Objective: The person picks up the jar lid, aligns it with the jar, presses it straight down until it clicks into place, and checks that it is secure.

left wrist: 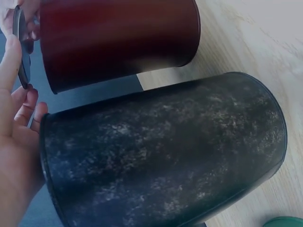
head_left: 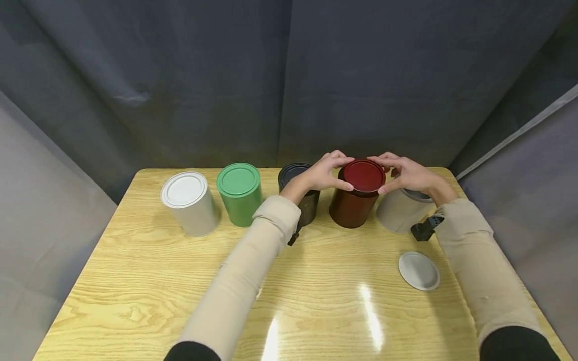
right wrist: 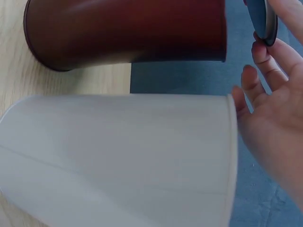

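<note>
Both hands hold a round dark-red metal lid (head_left: 364,175) by its rim, just over the mouth of a dark-red cylindrical tin can (head_left: 352,206) that stands upright on the pale wooden bench (head_left: 316,301), right of centre in the head view. The left hand (head_left: 326,171) comes in from the left, its fingers curled round the far edge of the lid and its thumb on the near edge. The right hand (head_left: 406,173) mirrors it from the right, thumb at the near rim and fingers over the far side. In the wrist views the lid appears edge-on, with a small gap between it and the can's open end (left wrist: 118,42); whether it touches the can's rim anywhere cannot be told.

Just left of the red can, behind the left wrist, stands a black speckled tin can (head_left: 303,193) with no lid on it. Further left stand a green can with a green lid (head_left: 239,193) and a white can with a white lid (head_left: 189,202), close together. Just right of the red can, under the right wrist, stands a pale grey open can (head_left: 399,209). A flat round white lid (head_left: 419,271) lies alone on the bench in the lower right, apart from the cans. Grey fabric (head_left: 289,75) hangs behind and at both sides.
</note>
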Demonstrator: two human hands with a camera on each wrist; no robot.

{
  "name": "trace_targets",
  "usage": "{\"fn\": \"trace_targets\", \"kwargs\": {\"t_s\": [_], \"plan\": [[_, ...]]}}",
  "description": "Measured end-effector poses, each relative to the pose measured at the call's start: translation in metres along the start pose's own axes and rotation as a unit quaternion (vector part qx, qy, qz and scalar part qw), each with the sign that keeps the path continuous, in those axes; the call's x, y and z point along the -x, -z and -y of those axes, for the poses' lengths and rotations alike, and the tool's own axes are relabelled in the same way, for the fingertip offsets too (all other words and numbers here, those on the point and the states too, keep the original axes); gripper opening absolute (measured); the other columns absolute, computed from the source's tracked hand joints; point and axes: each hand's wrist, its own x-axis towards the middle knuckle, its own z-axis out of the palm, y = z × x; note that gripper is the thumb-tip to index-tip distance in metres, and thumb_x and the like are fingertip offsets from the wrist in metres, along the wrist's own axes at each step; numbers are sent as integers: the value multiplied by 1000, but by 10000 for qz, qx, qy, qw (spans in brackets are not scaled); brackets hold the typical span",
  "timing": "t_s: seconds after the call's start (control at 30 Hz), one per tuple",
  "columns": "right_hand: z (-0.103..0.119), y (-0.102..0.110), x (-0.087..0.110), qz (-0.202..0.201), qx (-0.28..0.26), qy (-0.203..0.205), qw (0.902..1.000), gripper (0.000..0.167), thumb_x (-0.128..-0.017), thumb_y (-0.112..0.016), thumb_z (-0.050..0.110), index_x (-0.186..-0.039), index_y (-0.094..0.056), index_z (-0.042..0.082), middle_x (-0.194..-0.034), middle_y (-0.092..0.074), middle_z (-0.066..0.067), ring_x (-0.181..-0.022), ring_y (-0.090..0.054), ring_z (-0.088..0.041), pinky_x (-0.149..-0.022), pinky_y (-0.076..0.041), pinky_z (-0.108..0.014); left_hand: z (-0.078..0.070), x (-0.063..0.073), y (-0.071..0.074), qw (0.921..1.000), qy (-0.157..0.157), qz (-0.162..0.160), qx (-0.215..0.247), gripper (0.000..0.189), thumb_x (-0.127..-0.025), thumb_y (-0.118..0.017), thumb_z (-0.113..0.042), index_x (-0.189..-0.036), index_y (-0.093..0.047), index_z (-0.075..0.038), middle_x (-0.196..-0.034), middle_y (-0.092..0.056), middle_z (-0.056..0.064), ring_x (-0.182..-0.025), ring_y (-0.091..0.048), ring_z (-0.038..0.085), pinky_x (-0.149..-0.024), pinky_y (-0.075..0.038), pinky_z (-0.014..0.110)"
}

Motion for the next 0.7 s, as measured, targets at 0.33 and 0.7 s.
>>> {"fn": "trace_targets", "kwargs": {"t_s": [0.33,0.7], "plan": [[-8,-1,-6,46,260,-157,9995,74,-73,-76,14,-137,-41,6,-120,-44,-8,-100,-35,-21,-73,-30,-39,-1,-1,-1,9971,277,145,-697,72,-78,-69,-41,-138,-40,-15,-125,-41,-3,-112,-33,13,-91,-30,28],[-12,-4,-8,228,250,-203,9992,74,-73,-76,11,-137,-39,1,-120,-43,-12,-104,-35,-25,-75,-29,-41,-3,-4,-2,9934,495,378,-958,71,-79,-67,-42,-138,-41,-14,-122,-42,-2,-113,-33,13,-89,-29,29]]}}
